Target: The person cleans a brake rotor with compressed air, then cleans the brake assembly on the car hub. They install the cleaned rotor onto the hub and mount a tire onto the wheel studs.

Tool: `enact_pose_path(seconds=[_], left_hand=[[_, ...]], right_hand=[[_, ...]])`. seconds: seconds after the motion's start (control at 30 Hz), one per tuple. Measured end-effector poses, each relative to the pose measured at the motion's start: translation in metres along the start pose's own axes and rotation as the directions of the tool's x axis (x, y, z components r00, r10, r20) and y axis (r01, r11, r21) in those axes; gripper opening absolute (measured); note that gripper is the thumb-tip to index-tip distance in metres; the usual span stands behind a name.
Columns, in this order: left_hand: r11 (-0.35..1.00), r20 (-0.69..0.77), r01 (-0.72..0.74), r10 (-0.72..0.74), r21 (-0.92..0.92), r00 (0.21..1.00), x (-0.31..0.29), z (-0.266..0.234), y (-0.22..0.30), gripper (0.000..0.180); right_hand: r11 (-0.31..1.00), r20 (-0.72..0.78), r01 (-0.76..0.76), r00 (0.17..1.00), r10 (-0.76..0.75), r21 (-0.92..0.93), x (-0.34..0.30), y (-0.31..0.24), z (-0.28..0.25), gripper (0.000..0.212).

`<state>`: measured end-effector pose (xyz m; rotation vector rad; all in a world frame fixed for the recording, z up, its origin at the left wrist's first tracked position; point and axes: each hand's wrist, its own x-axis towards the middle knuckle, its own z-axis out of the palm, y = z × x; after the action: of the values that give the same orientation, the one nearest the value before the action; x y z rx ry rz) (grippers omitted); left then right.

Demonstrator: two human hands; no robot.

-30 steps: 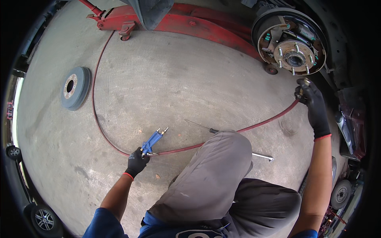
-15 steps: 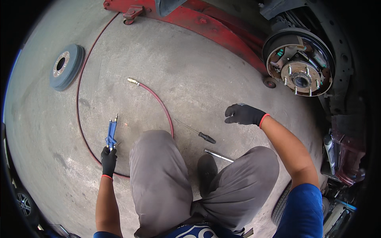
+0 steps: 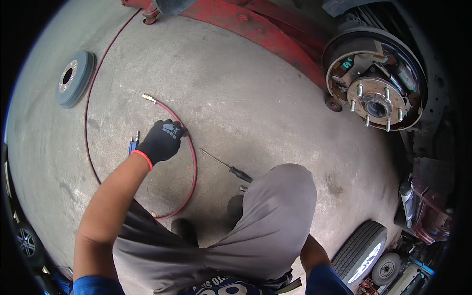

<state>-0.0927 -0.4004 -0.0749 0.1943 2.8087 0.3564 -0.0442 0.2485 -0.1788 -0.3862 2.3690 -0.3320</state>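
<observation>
My left hand (image 3: 163, 141), in a black glove with a red cuff, is closed at the red air hose (image 3: 192, 172), a little behind its brass coupler (image 3: 149, 99). The fingers curl over the hose. Just left of that hand, a blue hand tool (image 3: 132, 146) with slim metal tips lies on the floor, partly covered by my forearm. A flat screwdriver (image 3: 223, 164) with a black handle rests to the right of the hose. My right arm drops behind my right thigh, so its hand is hidden.
An open drum brake with wheel studs (image 3: 377, 105) stands at the upper right. A red floor jack (image 3: 255, 29) crosses the back. The removed brake drum (image 3: 74, 79) lies at the left. A tyre (image 3: 361, 250) sits at the lower right. A metal tool end (image 3: 243, 188) shows beside my knee.
My left hand has let go of the blue tool, leaving it on the floor, and moved right and forward onto the hose. My right hand has dropped out of sight. The view has shifted.
</observation>
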Motion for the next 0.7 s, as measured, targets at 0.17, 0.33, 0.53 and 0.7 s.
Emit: enact_pose_path(seconds=[0.17,0.33,0.53,0.7], left_hand=[[0.985,0.117,-0.141,0.152,-0.098,0.981,0.049,0.112,0.140,0.046],[0.980,0.031,0.107,-0.103,-0.168,0.994,0.064,0.155,0.157,0.028],[0.578,0.113,0.544,-0.615,-0.608,0.780,0.074,0.120,0.111,0.036],[0.430,0.448,0.659,-0.497,-0.617,0.743,0.045,0.065,0.063,0.059]], right_hand=[[0.991,-0.112,0.122,0.985,-0.127,-0.050,-0.018,0.023,0.009,0.035],[0.935,-0.219,-0.031,0.969,0.115,0.354,0.032,0.012,0.031,0.038],[0.968,-0.325,-0.133,0.925,0.198,0.211,0.167,-0.142,-0.020,0.041],[0.910,0.034,0.259,0.958,-0.285,0.322,0.226,-0.273,-0.088,0.038]])
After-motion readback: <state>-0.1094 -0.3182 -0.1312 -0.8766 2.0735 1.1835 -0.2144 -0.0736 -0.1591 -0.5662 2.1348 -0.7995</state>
